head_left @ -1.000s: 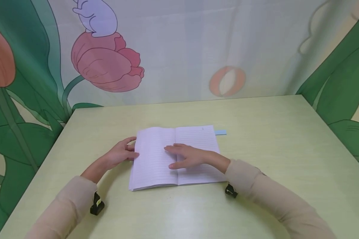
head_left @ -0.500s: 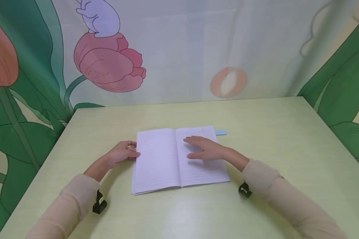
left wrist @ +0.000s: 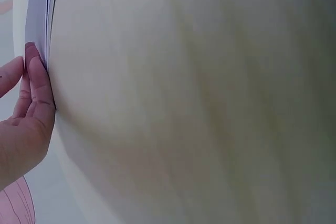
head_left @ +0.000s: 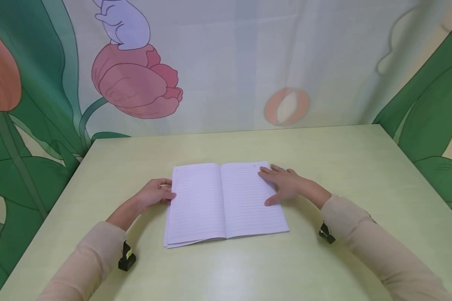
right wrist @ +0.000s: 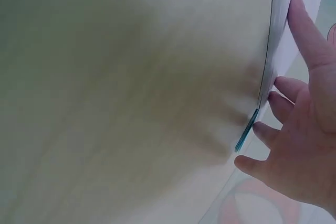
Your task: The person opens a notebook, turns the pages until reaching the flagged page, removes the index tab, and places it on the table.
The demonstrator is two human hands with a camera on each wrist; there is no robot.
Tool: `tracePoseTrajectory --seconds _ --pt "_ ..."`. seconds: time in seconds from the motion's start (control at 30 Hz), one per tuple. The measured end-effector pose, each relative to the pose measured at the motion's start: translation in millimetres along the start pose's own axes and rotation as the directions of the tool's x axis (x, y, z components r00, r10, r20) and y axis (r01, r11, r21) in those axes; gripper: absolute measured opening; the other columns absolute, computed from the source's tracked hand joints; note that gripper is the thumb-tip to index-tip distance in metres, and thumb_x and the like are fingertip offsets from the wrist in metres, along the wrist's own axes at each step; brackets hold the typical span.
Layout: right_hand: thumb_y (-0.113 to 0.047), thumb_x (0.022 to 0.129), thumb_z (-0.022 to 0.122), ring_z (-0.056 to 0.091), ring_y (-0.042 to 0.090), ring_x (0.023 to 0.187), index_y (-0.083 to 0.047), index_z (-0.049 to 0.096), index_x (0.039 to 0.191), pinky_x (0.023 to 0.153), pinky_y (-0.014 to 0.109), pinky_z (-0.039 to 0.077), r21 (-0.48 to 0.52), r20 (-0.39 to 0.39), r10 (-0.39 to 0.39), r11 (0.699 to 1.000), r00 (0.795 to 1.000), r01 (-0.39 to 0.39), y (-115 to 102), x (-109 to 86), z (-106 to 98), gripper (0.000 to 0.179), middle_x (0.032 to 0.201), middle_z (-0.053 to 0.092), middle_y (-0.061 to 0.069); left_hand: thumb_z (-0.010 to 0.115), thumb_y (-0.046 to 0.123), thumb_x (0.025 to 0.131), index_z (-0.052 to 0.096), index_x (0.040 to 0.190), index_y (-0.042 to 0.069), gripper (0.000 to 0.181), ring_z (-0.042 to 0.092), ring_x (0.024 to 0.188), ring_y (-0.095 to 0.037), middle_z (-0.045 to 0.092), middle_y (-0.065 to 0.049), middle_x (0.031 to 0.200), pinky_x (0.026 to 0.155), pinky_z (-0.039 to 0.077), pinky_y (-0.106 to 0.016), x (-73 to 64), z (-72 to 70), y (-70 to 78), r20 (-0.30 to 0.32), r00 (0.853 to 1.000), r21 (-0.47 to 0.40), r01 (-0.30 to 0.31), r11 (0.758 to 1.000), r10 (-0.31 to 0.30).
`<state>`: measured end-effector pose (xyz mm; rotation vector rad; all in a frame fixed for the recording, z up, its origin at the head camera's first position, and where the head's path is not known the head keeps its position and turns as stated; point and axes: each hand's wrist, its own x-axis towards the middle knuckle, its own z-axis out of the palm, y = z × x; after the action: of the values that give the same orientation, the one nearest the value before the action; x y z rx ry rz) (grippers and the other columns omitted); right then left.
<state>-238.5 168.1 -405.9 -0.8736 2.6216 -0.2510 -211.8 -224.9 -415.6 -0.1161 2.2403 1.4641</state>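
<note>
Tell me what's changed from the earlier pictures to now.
The right hand has moved right, from over the centre fold to the outer edge of the right page, where it now largely hides the blue strip in the head view. The left page, bulging near the fold a second ago, lies flatter. The left hand remains at the left edge, and the lined notebook stays open.

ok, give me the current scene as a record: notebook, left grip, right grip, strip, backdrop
notebook: lying open on the table, lined pages up
left grip: pinches the outer edge of the left page
right grip: fingers spread at the outer edge of the right page
blue strip: past the notebook's right edge, beside the right fingertips
backdrop: pale, printed with a pink flower
</note>
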Motion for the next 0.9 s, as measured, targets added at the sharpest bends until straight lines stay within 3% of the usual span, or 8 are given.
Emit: tracePoseTrajectory --seconds 0.27,0.5,0.73,0.9 --pt "-0.053 0.074 0.066 0.006 0.039 0.135 -0.009 0.023 0.145 0.097 0.066 0.013 -0.013 -0.004 0.012 1.0 1.0 -0.012 3.5 0.6 -1.1 0.094 0.15 0.015 0.01 0.059 0.002 0.086 0.034 0.132 -0.01 0.054 0.059 0.07 -0.012 0.063 -0.013 0.099 0.068 0.05 -0.024 1.8 0.9 1.0 -0.004 1.0 -0.006 -0.004 1.0 0.004" --pt "-0.052 0.076 0.066 0.006 0.037 0.135 -0.003 0.019 0.144 0.098 0.064 0.012 0.047 -0.102 0.033 0.998 0.994 -0.028 11.8 4.0 -3.2 0.096 0.149 0.015 0.016 0.059 0.003 0.086 0.034 0.132 -0.01 0.053 0.06 0.073 -0.012 0.063 -0.015 0.102 0.07 0.05 -0.025 3.7 -1.0 0.2 0.018 1.0 -0.002 -0.003 1.0 0.003" --pt "-0.05 0.077 0.065 0.007 0.037 0.135 -0.001 0.017 0.144 0.098 0.065 0.012 0.061 -0.042 0.04 0.997 0.998 -0.037 14.9 6.9 -5.9 0.096 0.149 0.016 0.017 0.059 0.004 0.087 0.033 0.133 -0.01 0.054 0.059 0.077 -0.013 0.062 -0.015 0.103 0.073 0.05 -0.026 3.7 -1.8 1.1 0.041 0.999 -0.003 -0.004 1.0 0.005" --pt "-0.046 0.077 0.067 0.007 0.036 0.135 -0.002 0.016 0.145 0.099 0.063 0.011 0.078 -0.047 0.045 0.996 0.998 -0.041 14.1 9.2 -4.6 0.096 0.149 0.016 0.017 0.059 0.004 0.087 0.033 0.133 -0.01 0.054 0.059 0.077 -0.013 0.063 -0.014 0.101 0.074 0.05 -0.026 4.0 -2.8 0.0 0.052 0.999 -0.01 -0.013 1.0 0.013"
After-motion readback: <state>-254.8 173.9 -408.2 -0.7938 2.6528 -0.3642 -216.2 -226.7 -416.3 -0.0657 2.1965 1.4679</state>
